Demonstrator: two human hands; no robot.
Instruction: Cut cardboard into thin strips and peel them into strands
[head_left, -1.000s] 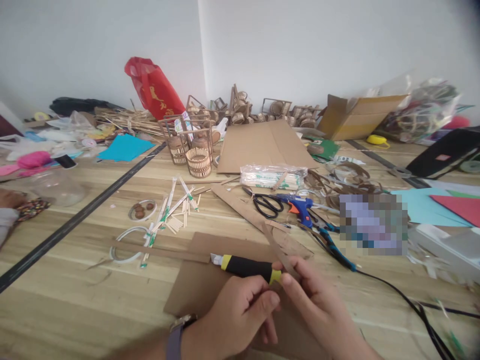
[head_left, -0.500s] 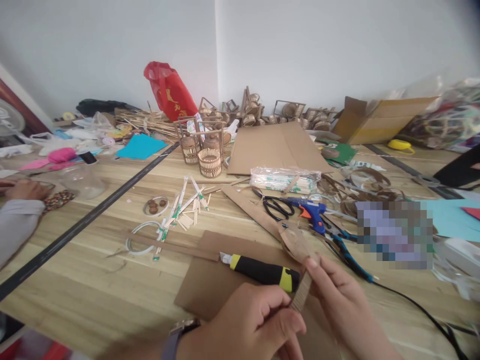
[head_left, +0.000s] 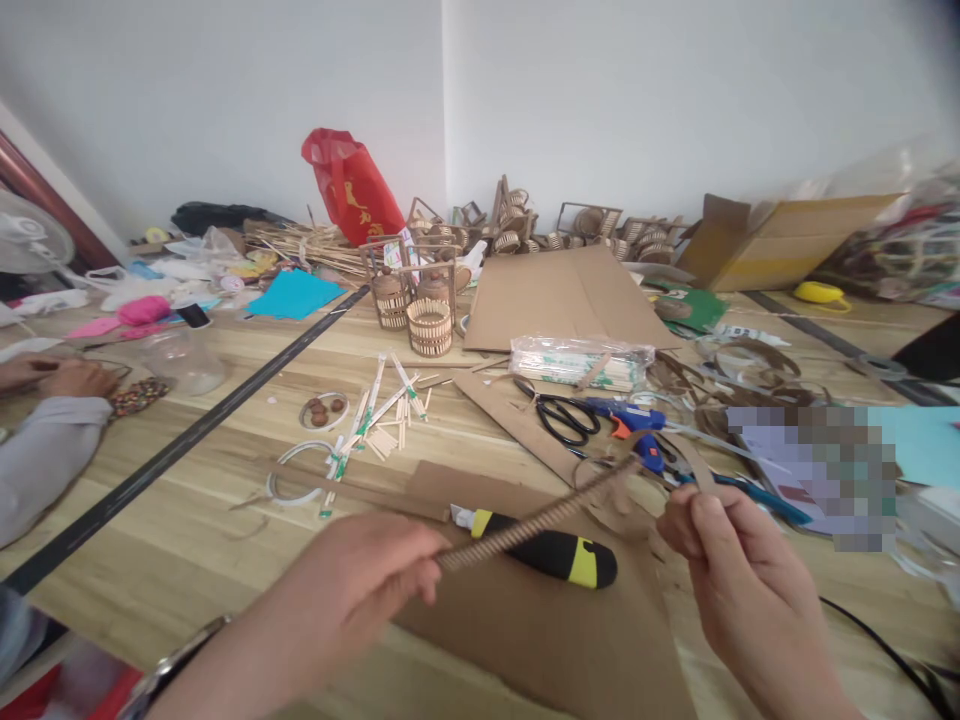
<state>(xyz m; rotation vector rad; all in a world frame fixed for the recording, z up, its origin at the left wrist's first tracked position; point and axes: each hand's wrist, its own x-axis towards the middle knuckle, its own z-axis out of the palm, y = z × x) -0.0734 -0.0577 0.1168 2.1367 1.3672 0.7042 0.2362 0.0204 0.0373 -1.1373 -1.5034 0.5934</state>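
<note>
One end of a narrow ridged cardboard strip point(head_left: 536, 520) is pinched in my left hand point(head_left: 375, 575), low at the centre. It slants up to the right, above a black and yellow utility knife point(head_left: 551, 552). My right hand point(head_left: 739, 560) is closed on a thin brown paper strip point(head_left: 694, 462), which curls to the left near the ridged strip's far end. Whether the two strips are joined there is too blurred to tell. The knife lies on a flat brown cardboard sheet point(head_left: 517, 630).
A blue glue gun point(head_left: 628, 415), black scissors point(head_left: 564, 415) and pliers lie beyond my right hand. Small sticks point(head_left: 382, 440) and white tape rings point(head_left: 296, 472) lie left of centre. Small baskets point(head_left: 430, 326) stand farther back. Another person's hands point(head_left: 75, 378) are at the far left.
My hands have moved apart, the left one leftward and the right one rightward and up. The ridged strip now stretches out above the knife. The view has shifted slightly.
</note>
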